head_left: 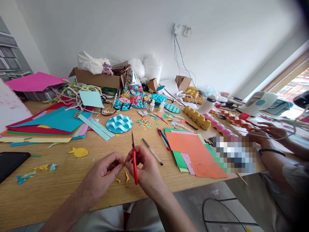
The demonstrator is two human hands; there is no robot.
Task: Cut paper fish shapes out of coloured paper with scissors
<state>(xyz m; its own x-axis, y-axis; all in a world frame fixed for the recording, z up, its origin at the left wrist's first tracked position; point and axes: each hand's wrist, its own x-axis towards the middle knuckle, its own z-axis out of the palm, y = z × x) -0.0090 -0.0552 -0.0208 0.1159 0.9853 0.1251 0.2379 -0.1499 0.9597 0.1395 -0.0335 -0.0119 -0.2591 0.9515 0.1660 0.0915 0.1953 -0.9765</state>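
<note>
My right hand point(144, 169) is closed round red-handled scissors point(135, 166). Their dark blades point away from me over the table and look nearly together. Close beside it, my left hand point(106, 172) has thumb and fingers pinched together at the scissors' left. A small bit of yellow paper point(124, 163) shows at those fingertips, mostly hidden. Yellow paper scraps point(127, 177) lie just beneath both hands. To the left rests a cut-out yellow paper fish point(79, 152) with a drawn eye and lines.
Coloured paper sheets point(51, 119) are stacked at left, near a black phone point(13, 164). A blue wavy-patterned disc point(119, 123) lies ahead. Right of me are a pen point(152, 151) and orange paper point(190, 149). Another person's hands point(265, 132) work at far right.
</note>
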